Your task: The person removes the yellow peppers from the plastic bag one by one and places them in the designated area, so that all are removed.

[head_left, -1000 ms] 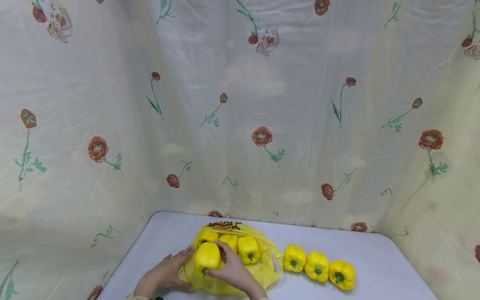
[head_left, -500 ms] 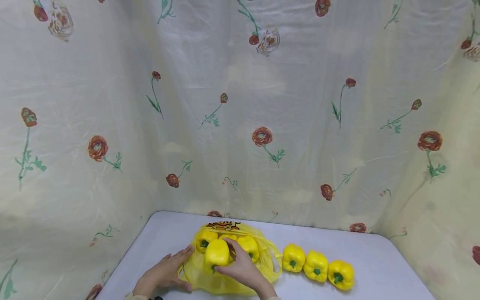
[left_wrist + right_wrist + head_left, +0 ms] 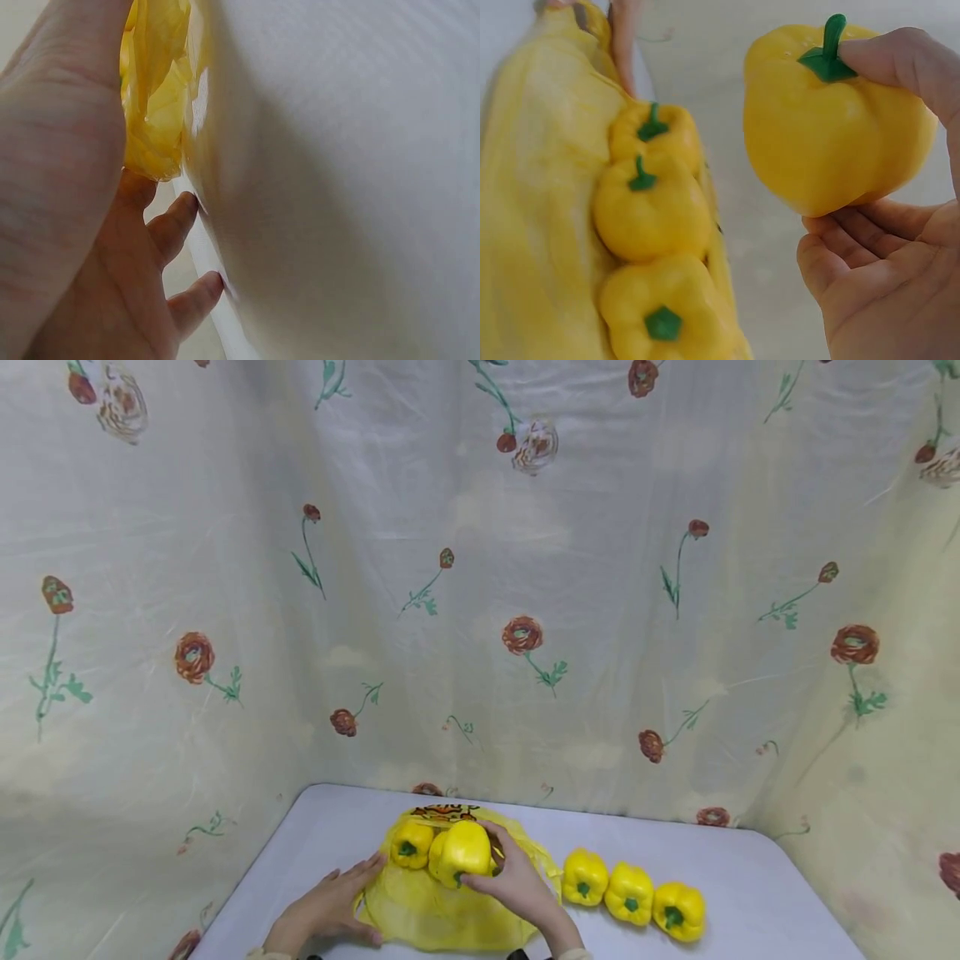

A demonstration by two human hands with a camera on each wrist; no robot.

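Note:
My right hand grips a yellow bell pepper above a spread yellow plastic bag. In the right wrist view the thumb presses the held bell pepper beside its green stem, with the fingers underneath. Three more peppers lie in a row with yellow film on both sides; the middle one shows clearly there. In the head view the leftmost pepper is plain, the others partly hidden. Fingers extended, my left hand rests at the bag's left edge. Its fingertips touch the table in the left wrist view.
To the right of the bag, three yellow peppers stand in a slanting row: a near-left one, a middle one and a right one. They sit on a white table. A flowered curtain hangs behind and at both sides.
My right hand has carried the held pepper rightward and slightly away, from the bag's left part to above the peppers farther right. The left hand stays in place.

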